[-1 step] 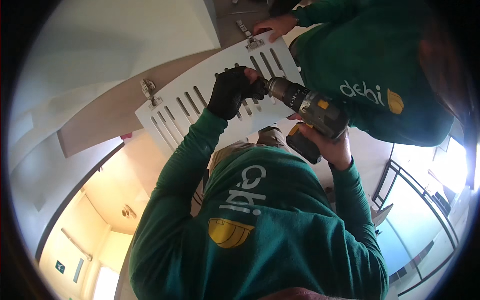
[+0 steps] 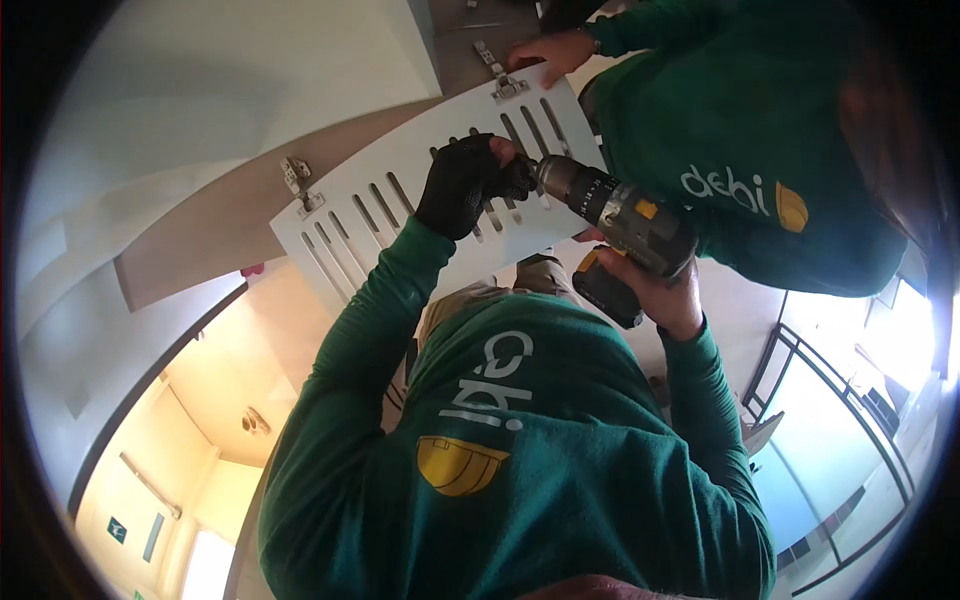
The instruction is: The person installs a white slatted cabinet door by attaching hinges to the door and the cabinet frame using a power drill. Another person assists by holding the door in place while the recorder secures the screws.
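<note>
My right hand (image 2: 667,298) is wrapped round the grip of a black cordless drill (image 2: 612,208) with yellow accents. The drill's chuck points left, toward my gloved left hand (image 2: 462,185). That hand wears a black glove with bare fingertips, and its fingers are closed right at the front of the chuck. What they pinch is hidden by the glove. Under both hands lies a white slotted panel (image 2: 545,236), tilted across the view. Two metal hinges are fixed along its far edge, a left hinge (image 2: 297,178) and a right hinge (image 2: 497,68).
A co-worker in a green top (image 2: 730,130) stands close on the right, one hand (image 2: 556,50) resting on the panel's far corner. Behind the panel runs a brown-grey surface (image 2: 200,240) beside a large white surface (image 2: 260,80). A dark-framed glass structure (image 2: 820,440) stands at the lower right.
</note>
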Available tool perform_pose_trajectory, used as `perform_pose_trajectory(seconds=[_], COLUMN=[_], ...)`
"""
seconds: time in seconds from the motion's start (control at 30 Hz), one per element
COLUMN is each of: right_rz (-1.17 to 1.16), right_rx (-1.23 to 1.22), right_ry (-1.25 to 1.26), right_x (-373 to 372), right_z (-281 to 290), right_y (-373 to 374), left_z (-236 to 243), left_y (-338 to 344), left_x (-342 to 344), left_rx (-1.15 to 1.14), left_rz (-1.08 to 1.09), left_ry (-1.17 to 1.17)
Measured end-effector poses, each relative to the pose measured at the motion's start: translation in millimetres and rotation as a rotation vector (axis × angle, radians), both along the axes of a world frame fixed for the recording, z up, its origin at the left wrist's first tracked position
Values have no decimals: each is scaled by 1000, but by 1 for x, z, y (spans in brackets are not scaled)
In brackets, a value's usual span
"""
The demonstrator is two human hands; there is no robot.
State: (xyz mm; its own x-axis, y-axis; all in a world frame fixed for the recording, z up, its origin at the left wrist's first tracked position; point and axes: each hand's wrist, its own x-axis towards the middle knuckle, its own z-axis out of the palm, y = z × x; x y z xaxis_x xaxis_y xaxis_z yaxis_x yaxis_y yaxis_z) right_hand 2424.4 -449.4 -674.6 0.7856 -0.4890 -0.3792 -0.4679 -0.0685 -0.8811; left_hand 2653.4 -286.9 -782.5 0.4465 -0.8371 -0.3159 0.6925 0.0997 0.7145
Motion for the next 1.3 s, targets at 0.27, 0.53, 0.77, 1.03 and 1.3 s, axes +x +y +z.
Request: perform_pose_trajectory(seconds=[0.27, 0.53, 0.77, 1.03, 1.3], right_rz=[48, -131, -95, -36, 289], right_rx=[175, 261, 261, 208, -465], right_ry=[-73, 17, 7, 80, -26], right_x=[27, 24, 34, 55, 93], right_z=[18, 0, -8, -11, -40], right_y=[-25, -37, -47, -57, -64], left_z=[-36, -40, -65, -83, -88], left_y=[-14, -49, -54, -67, -107], left_x=[9, 0, 7, 1, -17], left_rx=[-40, -15, -59, -111, 580], left_rz=[-102, -54, 24, 108, 121], left_ry=[32, 98, 385, 631, -1449])
